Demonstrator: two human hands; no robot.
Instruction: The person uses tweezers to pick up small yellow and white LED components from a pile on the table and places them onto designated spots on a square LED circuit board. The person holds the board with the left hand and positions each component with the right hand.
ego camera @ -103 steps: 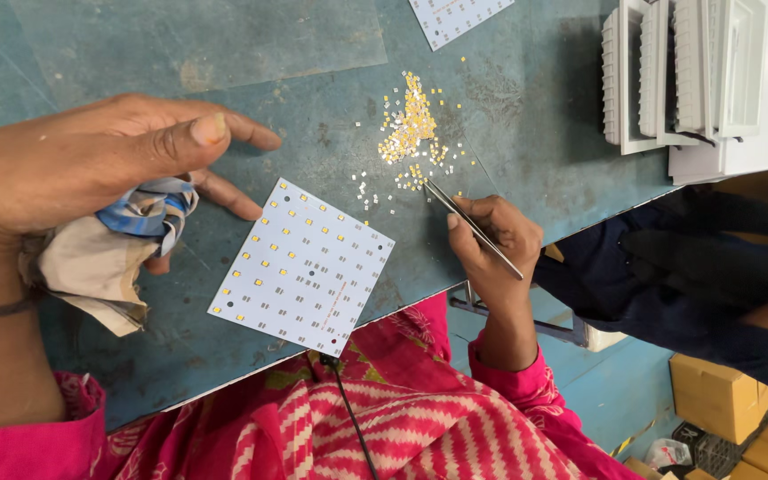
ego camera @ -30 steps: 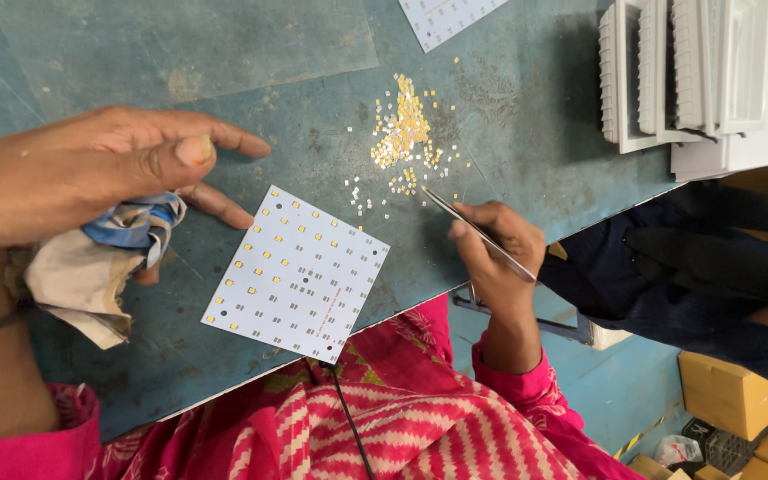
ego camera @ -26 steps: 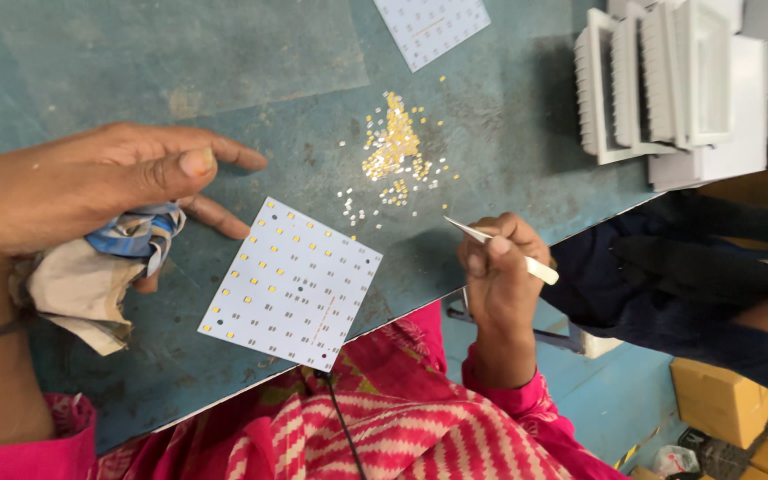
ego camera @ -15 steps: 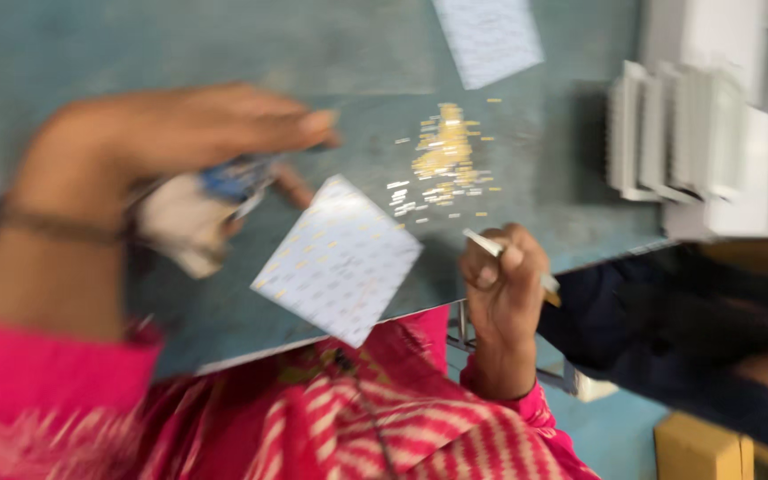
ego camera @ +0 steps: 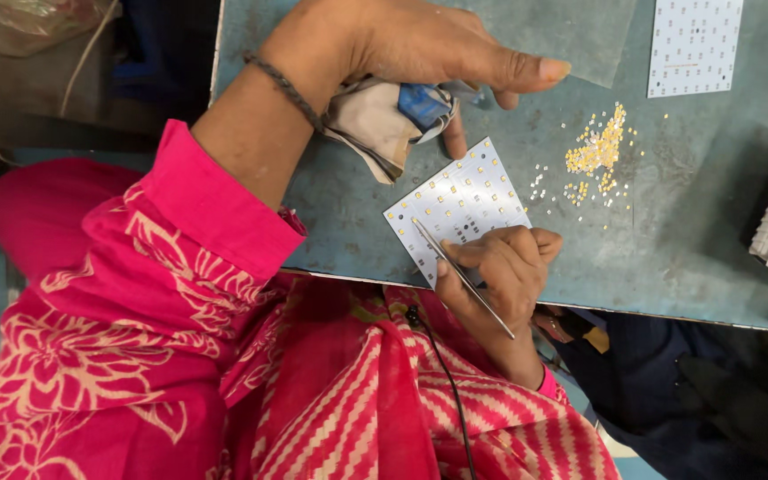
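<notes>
The thin shiny metal tweezers (ego camera: 460, 274) gleam smooth against the matt white square circuit board (ego camera: 458, 206). The crumpled beige and blue cloth rag (ego camera: 390, 116) looks soft and dull. The teal-painted worktop (ego camera: 668, 240) is scuffed, rough and matt.

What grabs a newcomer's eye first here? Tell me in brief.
The right hand at the table's near edge, holding tweezers whose tips touch a white board dotted with small chips. Above it, the left hand rests over a rag. A heap of yellow chips lies to the right.
</notes>
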